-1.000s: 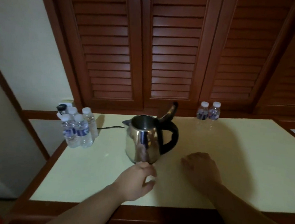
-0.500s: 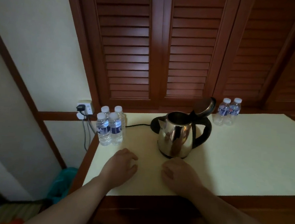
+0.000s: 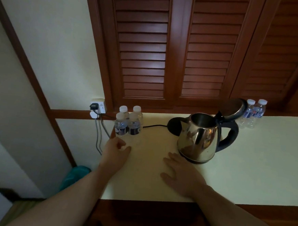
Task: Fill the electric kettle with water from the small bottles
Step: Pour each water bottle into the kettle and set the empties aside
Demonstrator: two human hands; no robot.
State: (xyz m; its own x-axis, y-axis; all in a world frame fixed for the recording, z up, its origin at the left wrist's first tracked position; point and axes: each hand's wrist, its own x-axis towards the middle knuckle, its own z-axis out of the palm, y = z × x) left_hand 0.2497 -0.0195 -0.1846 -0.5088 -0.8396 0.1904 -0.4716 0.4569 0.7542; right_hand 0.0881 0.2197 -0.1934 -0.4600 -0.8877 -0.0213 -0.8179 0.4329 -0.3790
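A steel electric kettle point(image 3: 200, 136) with a black handle stands on the pale table point(image 3: 247, 165), its lid tipped open. Several small capped water bottles point(image 3: 128, 124) cluster at the table's left edge. Two more small bottles point(image 3: 253, 114) stand behind the kettle at the back right. My left hand point(image 3: 116, 150) is just in front of the left cluster, fingers curled near the base of the closest bottle, holding nothing. My right hand point(image 3: 180, 174) lies flat on the table, fingers apart, just left of the kettle's base.
A black cord point(image 3: 154, 126) runs from the kettle's base point(image 3: 174, 126) to a wall socket point(image 3: 97, 107) with plugs at the left. Wooden louvred doors point(image 3: 167, 52) rise behind the table. A teal thing point(image 3: 75, 175) lies on the floor at the left.
The view has swung left. My left hand has moved from in front of the kettle towards the left bottle cluster. My right hand has spread flat beside the kettle.
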